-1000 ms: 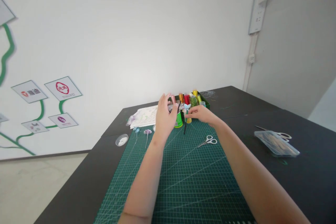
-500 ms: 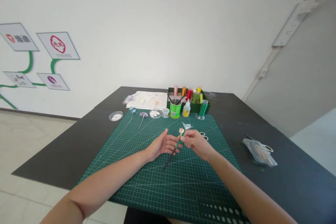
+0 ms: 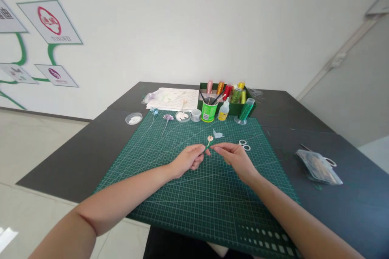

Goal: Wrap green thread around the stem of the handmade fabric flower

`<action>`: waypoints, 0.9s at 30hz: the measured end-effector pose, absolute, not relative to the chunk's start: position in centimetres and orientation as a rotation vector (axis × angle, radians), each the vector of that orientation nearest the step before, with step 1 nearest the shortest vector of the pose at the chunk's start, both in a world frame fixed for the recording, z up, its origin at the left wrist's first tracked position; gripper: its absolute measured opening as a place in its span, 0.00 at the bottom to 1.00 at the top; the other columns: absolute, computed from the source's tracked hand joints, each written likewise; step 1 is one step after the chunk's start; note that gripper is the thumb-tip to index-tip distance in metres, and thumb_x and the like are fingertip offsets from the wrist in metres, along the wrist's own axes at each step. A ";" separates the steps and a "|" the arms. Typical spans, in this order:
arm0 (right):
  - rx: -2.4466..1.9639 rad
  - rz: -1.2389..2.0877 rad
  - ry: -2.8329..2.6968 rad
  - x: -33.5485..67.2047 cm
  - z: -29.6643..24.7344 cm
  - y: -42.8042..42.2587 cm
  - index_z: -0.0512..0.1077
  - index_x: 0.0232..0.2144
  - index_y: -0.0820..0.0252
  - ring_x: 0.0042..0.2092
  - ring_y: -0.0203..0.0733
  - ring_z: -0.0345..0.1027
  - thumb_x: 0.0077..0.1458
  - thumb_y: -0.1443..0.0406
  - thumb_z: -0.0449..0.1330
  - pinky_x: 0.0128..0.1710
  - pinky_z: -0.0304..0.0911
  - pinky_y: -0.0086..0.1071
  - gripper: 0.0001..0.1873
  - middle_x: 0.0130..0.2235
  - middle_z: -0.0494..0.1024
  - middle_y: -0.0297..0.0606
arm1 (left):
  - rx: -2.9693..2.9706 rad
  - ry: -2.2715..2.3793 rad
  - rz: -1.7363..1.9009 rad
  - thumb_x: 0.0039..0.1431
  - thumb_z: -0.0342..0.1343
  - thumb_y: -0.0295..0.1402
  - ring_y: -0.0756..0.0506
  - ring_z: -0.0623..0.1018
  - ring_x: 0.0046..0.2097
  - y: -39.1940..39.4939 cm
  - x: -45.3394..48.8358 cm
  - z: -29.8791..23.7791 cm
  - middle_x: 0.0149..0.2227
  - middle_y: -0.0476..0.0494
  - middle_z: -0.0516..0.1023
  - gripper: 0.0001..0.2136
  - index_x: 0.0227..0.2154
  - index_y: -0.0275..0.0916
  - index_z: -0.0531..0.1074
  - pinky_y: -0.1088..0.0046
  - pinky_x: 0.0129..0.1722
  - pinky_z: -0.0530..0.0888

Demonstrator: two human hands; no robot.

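Above the cutting mat, my left hand (image 3: 191, 157) is closed around the stem of a small cream craft flower (image 3: 210, 139). The bloom points up past the thumb, with green on the stem just under it. Close to that green part, my right hand (image 3: 232, 154) has thumb and forefinger pinched together; whatever lies between them is too fine to make out. Just beyond the fingers, a pale blue fabric piece (image 3: 218, 134) lies on the mat. White-handled scissors (image 3: 244, 145) rest behind my right hand. The stem's lower end is hidden.
Along the back of the green cutting mat (image 3: 170, 210) stand a green tin (image 3: 209, 111) with brushes, a glue bottle (image 3: 223, 110) and a green thread spool (image 3: 246, 110). A box (image 3: 235, 109) holds several spools. A plastic case (image 3: 319, 166) sits at right, dishes (image 3: 133, 119) at left.
My left hand, open beside the stem before, has closed around it. My right hand has shifted slightly right, off the stem, still pinched. The dark lower stem is now hidden; the view has tilted down.
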State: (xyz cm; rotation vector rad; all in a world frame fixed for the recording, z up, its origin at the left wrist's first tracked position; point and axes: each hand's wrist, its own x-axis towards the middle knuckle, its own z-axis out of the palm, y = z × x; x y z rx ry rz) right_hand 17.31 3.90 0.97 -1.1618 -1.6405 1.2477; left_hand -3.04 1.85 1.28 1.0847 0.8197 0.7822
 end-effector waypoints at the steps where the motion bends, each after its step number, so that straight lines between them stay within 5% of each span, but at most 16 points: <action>1: -1.166 1.191 -1.684 17.4 0.9 3.9 0.83 0.35 0.60 0.21 0.34 0.53 0.56 0.52 0.62 0.23 0.49 0.31 0.18 0.18 0.68 0.31 | 1.106 0.850 0.798 0.63 0.55 0.54 0.55 0.48 0.20 2.1 -3.0 1.1 0.21 0.60 0.53 0.22 0.37 0.37 0.68 0.80 0.18 0.49; 6: -1.092 0.972 -1.934 17.9 1.0 3.4 0.85 0.35 0.54 0.39 0.47 0.77 0.56 0.61 0.61 0.42 0.64 0.37 0.12 0.38 0.86 0.41 | 1.237 0.964 0.796 0.63 0.53 0.55 0.55 0.52 0.20 2.6 -2.9 0.4 0.20 0.59 0.56 0.23 0.36 0.36 0.70 0.78 0.18 0.51; 9: -1.058 0.915 -2.046 18.2 1.4 3.1 0.85 0.36 0.53 0.39 0.45 0.77 0.59 0.61 0.59 0.41 0.63 0.36 0.13 0.39 0.86 0.40 | 1.295 0.995 0.738 0.64 0.50 0.54 0.54 0.52 0.19 2.7 -3.0 0.1 0.21 0.59 0.56 0.22 0.37 0.36 0.71 0.77 0.18 0.52; 11: -1.047 0.905 -2.098 18.4 1.9 3.0 0.84 0.35 0.55 0.31 0.39 0.73 0.60 0.61 0.59 0.34 0.60 0.32 0.13 0.32 0.84 0.37 | 1.332 1.013 0.698 0.65 0.49 0.53 0.54 0.53 0.19 2.8 -3.1 -0.1 0.21 0.58 0.57 0.22 0.37 0.36 0.71 0.77 0.19 0.52; 14: -1.054 0.942 -2.144 18.8 3.1 2.9 0.84 0.35 0.58 0.20 0.32 0.53 0.61 0.59 0.59 0.24 0.48 0.30 0.14 0.16 0.65 0.28 | 1.407 1.049 0.663 0.67 0.48 0.49 0.53 0.56 0.20 3.0 -3.2 -0.2 0.21 0.57 0.59 0.20 0.36 0.36 0.73 0.76 0.20 0.54; 17: -1.039 1.075 -2.184 19.2 4.3 2.7 0.84 0.36 0.62 0.20 0.31 0.43 0.62 0.58 0.59 0.21 0.41 0.30 0.16 0.15 0.55 0.24 | 1.496 1.091 0.650 0.68 0.49 0.45 0.52 0.58 0.22 2.7 -3.2 0.1 0.21 0.56 0.61 0.18 0.34 0.36 0.75 0.75 0.23 0.56; 22: -0.927 1.061 -2.553 19.2 4.7 2.0 0.84 0.38 0.60 0.23 0.31 0.57 0.64 0.62 0.59 0.24 0.51 0.28 0.13 0.24 0.77 0.32 | 1.572 1.131 0.677 0.67 0.52 0.40 0.51 0.64 0.26 1.7 -2.9 0.9 0.22 0.54 0.66 0.14 0.33 0.37 0.76 0.75 0.28 0.58; 27: -1.092 0.617 -2.897 18.8 4.0 1.7 0.80 0.29 0.60 0.30 0.37 0.70 0.65 0.68 0.55 0.30 0.49 0.31 0.16 0.29 0.81 0.38 | 1.445 1.098 0.721 0.69 0.45 0.44 0.51 0.58 0.22 2.3 -2.8 0.7 0.20 0.55 0.59 0.18 0.32 0.37 0.70 0.76 0.24 0.57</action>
